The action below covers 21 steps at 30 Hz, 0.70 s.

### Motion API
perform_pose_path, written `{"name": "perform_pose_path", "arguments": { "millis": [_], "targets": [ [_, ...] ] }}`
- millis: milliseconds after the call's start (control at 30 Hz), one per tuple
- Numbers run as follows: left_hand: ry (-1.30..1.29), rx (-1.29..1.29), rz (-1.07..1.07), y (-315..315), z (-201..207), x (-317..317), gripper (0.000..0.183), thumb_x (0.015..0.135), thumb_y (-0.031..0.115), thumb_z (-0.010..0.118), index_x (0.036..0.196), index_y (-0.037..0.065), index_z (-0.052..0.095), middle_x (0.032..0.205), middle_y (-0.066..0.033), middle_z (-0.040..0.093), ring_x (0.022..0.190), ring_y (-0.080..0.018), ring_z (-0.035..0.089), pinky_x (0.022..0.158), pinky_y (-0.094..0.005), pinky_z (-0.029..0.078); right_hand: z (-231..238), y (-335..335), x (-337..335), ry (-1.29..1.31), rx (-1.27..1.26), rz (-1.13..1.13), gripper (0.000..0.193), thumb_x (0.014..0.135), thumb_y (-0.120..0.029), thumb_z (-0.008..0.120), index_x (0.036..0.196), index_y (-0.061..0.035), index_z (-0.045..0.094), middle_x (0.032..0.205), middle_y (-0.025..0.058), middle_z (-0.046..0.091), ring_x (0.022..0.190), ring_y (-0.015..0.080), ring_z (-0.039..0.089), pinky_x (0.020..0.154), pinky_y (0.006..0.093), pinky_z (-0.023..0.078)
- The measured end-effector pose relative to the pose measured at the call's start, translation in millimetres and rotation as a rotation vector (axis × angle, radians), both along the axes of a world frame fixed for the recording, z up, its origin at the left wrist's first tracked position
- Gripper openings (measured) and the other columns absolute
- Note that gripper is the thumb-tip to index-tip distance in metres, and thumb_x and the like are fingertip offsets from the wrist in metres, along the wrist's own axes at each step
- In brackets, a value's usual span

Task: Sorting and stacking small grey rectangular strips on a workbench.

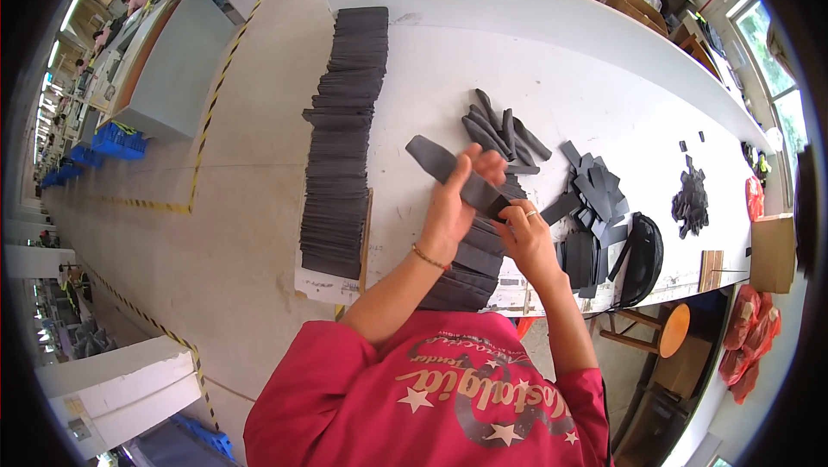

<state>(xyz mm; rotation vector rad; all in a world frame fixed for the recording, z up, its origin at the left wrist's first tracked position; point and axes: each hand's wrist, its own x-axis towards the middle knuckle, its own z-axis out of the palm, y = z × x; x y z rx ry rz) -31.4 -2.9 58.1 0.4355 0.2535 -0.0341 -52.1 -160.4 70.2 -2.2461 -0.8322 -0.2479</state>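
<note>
A dark grey fabric strip (429,156) with a rounded, tapered far end slants across in front of me, above the table. My left hand (450,208) holds it along the middle, thumb on top; its other fingers are blurred. At the strip's near right end, my right hand (524,234) pinches it between thumb and fingers. Below both hands lies a row of overlapping dark strips (470,269). Just beyond them is a loose heap of folded dark grey pieces (504,132). A long stack of dark strips (341,156) runs away from me on the left.
Flat dark pieces (597,195) lie piled to the right, beside a black bag (640,260) at the table edge. Small dark scraps (690,201) sit farther right. A raised white board (552,6) borders the table's far side. A wooden stool (673,330) stands at the right.
</note>
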Motion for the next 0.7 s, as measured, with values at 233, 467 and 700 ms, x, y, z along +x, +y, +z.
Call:
{"name": "perform_pose_path", "arguments": {
  "millis": [233, 467, 700],
  "targets": [
    [-0.159, 0.067, 0.111, -16, -3, -3, 0.031, 0.101, 0.028, 0.048, 0.113, 0.0, 0.056, 0.102, -0.0132, 0.066, 0.099, -0.028, 0.065, 0.094, -0.0386, 0.049, 10, 12, 13, -0.048, 0.12, 0.015, 0.02, 0.073, 0.003, 0.072, 0.084, -0.0014, 0.056, 0.086, 0.0111, 0.058, 0.074, 0.031, 0.06, 0.062, 0.0393, 0.05],
    [-0.145, 0.048, 0.163, -24, -2, -5, 0.031, 0.101, 0.029, 0.048, 0.113, 0.0, 0.055, 0.1, -0.0129, 0.066, 0.099, -0.0267, 0.065, 0.093, -0.0374, 0.05, 8, 16, 17, -0.015, 0.165, 0.022, 0.018, 0.074, 0.004, 0.071, 0.083, -0.0009, 0.057, 0.084, 0.0117, 0.058, 0.072, 0.0312, 0.06, 0.062, 0.0384, 0.049],
    [-0.148, 0.036, 0.187, -27, -5, -4, 0.031, 0.102, 0.029, 0.047, 0.113, 0.001, 0.055, 0.099, -0.0121, 0.066, 0.099, -0.026, 0.065, 0.091, -0.0367, 0.05, 5, 16, 19, 0.04, 0.184, 0.021, 0.014, 0.075, 0.004, 0.07, 0.084, 0.0001, 0.059, 0.085, 0.0136, 0.06, 0.072, 0.0318, 0.06, 0.064, 0.0357, 0.049]
  ]
}}
